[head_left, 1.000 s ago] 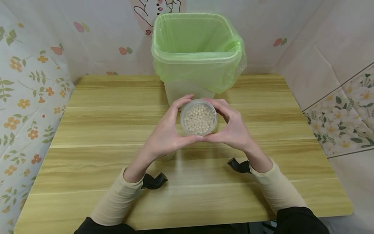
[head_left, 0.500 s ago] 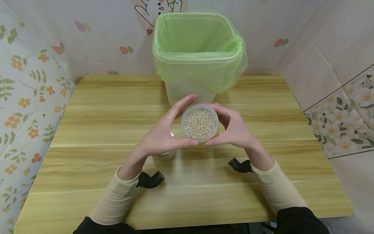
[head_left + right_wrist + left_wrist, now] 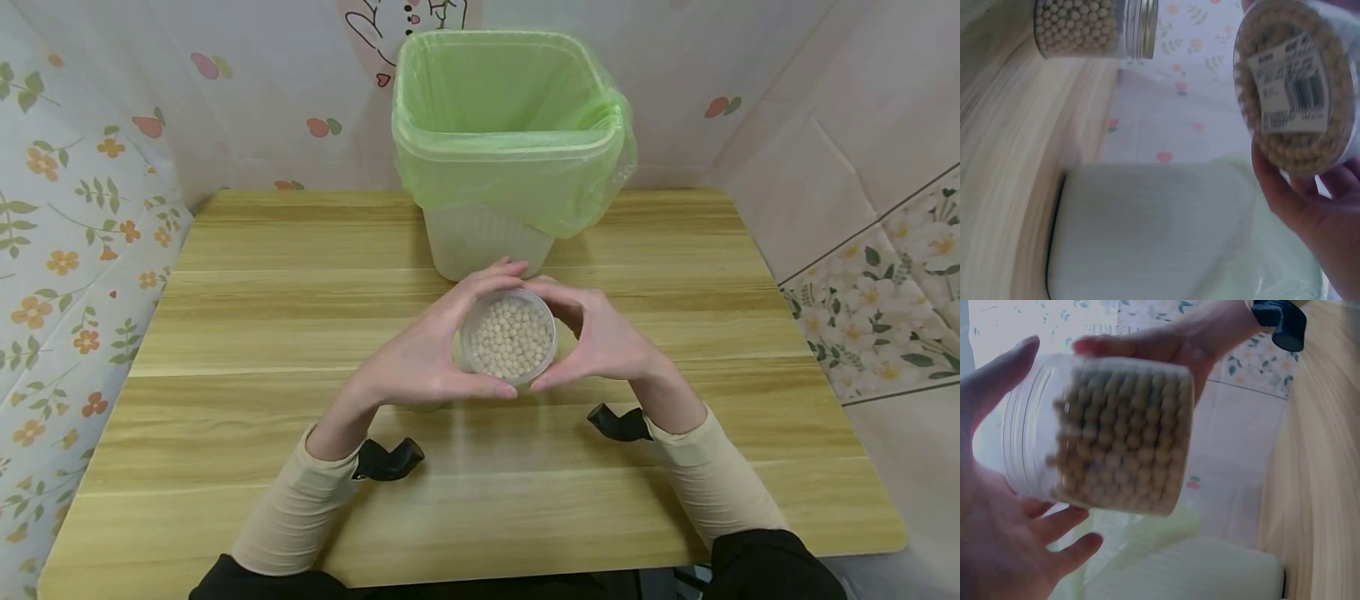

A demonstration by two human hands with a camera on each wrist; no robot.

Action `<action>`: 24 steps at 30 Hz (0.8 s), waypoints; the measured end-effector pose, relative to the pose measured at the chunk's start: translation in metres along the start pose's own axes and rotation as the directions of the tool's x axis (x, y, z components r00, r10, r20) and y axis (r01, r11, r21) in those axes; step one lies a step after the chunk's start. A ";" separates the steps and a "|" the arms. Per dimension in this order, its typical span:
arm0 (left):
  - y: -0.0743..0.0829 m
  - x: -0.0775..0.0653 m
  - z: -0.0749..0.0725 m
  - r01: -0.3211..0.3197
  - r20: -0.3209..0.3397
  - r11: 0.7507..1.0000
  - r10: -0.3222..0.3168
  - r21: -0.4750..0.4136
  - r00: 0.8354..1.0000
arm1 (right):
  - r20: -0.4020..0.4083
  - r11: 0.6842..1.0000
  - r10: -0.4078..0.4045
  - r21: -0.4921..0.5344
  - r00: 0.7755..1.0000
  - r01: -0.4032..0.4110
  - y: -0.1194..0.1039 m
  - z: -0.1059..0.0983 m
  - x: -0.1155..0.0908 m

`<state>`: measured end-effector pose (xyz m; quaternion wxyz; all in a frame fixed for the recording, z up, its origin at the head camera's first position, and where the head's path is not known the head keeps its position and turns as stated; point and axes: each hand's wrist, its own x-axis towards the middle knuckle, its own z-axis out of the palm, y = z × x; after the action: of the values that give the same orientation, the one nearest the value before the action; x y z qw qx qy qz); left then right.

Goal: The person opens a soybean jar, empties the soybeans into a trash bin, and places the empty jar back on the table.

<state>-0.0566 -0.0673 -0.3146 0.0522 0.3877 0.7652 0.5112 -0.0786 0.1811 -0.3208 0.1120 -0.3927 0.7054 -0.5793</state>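
Note:
Both hands hold a clear round jar [image 3: 510,337] of small beige balls above the table, in front of the bin. My left hand [image 3: 416,358] curves its thumb and fingers round the jar's left side near the rim. From the other side my right hand [image 3: 600,346] grips it, its fingers lower on the body in the right wrist view. The jar's base carries a white barcode label [image 3: 1291,90]. A second jar [image 3: 1079,25] with a gold lid, filled with similar balls, stands on the table; the left hand hides most of it in the head view.
A whitish bin [image 3: 483,237] lined with a green plastic bag [image 3: 510,179] stands at the back of the wooden table [image 3: 285,317]. Patterned cloth [image 3: 90,275] hangs at the left and behind. A tiled wall [image 3: 885,292] bounds the right side.
The jar has moved slightly toward me and lower, with both hands. The left hand's fingers and thumb parted from it half a second ago and are now closer round it.

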 end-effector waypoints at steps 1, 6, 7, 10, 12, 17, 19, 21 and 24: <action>0.000 0.000 0.001 0.014 -0.030 1.000 -0.014 0.022 0.999 | -0.026 1.000 -0.001 -0.029 1.000 0.000 -0.001 0.001 0.000; 0.000 0.002 0.009 0.094 -0.198 0.990 -0.072 0.101 0.978 | -0.171 0.985 -0.017 -0.170 0.985 -0.013 -0.003 0.009 0.002; 0.000 0.003 0.011 0.101 -0.232 0.989 -0.074 0.106 0.970 | -0.198 0.981 -0.024 -0.192 0.980 -0.015 -0.003 0.011 0.002; 0.001 0.004 0.017 0.121 -0.324 0.986 -0.079 0.113 0.943 | -0.263 0.970 -0.056 -0.242 0.963 -0.009 -0.003 0.015 0.003; 0.003 0.005 0.021 0.133 -0.374 0.984 -0.079 0.120 0.924 | -0.290 0.964 -0.081 -0.268 0.953 0.001 -0.001 0.016 0.003; 0.004 0.006 0.029 0.134 -0.458 0.981 -0.054 0.144 0.887 | -0.323 0.942 -0.148 -0.335 0.935 0.033 0.001 0.018 0.004; 0.003 0.007 0.031 0.128 -0.480 0.981 -0.041 0.149 0.876 | -0.332 0.930 -0.161 -0.366 0.929 0.030 0.001 0.018 0.004; 0.003 0.008 0.033 0.131 -0.494 0.980 -0.039 0.152 0.868 | -0.337 0.922 -0.160 -0.387 0.928 0.019 0.001 0.018 0.004; 0.002 0.008 0.035 0.141 -0.511 0.978 -0.044 0.152 0.858 | -0.339 0.915 -0.145 -0.403 0.929 -0.004 0.000 0.017 0.004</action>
<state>-0.0444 -0.0355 -0.3268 -0.1614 0.2061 0.8138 0.5188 -0.0709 0.1653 -0.3249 -0.1230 -0.3192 0.8015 -0.4904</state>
